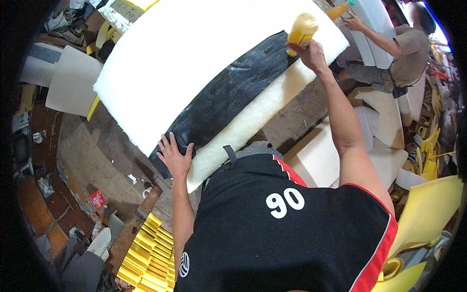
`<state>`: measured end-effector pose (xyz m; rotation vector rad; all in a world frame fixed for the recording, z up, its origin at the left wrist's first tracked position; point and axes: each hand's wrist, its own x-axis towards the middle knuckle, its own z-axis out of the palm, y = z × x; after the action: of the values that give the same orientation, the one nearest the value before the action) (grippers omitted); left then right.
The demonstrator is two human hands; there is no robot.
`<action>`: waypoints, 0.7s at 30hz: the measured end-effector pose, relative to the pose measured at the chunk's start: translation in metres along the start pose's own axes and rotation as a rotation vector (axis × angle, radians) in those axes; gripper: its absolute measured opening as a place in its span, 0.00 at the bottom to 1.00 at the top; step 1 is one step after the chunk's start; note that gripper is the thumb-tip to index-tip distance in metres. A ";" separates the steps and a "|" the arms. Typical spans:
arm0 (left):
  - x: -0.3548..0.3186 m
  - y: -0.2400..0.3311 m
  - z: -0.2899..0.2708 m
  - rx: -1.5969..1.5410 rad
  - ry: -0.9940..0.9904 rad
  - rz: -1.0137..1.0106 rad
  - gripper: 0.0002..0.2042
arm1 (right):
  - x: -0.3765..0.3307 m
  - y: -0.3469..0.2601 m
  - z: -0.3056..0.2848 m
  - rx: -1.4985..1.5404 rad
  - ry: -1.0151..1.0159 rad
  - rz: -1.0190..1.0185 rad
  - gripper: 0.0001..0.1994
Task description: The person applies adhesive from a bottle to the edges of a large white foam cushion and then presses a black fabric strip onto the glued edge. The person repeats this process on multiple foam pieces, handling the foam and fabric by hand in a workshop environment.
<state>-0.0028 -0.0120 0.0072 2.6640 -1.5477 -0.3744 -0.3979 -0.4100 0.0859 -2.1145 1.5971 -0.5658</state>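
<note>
A large white padded slab (194, 53) fills the surface in front of me. Along its near side lies a long black sheet (228, 92), slightly glossy in places. Below the sheet runs the thick cream edge (258, 114) of the padding. My left hand (176, 158) rests flat with fingers spread on the black sheet's left end. At the sheet's far right end, my right hand (314, 56) is wrapped round a clear plastic bottle (302, 30) of yellow liquid. The bottle is tipped with its narrow end down, close over the sheet; whether it touches is hard to tell.
Across to the right, a person (406, 53) reaches toward another yellow bottle (340, 9) with a green cap, beside white foam panels (372, 34). Yellow foam strips (151, 253) are stacked at lower left. Yellow foam sheets (428, 209) lie at right.
</note>
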 end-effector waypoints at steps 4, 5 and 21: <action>0.000 0.003 -0.004 -0.017 -0.004 0.013 0.44 | -0.002 0.036 -0.027 -0.229 0.247 0.026 0.22; 0.000 0.003 -0.004 -0.017 -0.006 0.002 0.43 | 0.002 0.051 -0.030 -0.307 0.334 0.072 0.21; -0.006 0.003 0.000 -0.079 0.131 0.035 0.46 | -0.075 -0.043 0.040 0.203 0.061 -0.215 0.12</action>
<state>-0.0078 -0.0084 0.0083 2.5435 -1.5067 -0.2476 -0.3603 -0.3230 0.0723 -2.1439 1.2891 -0.8329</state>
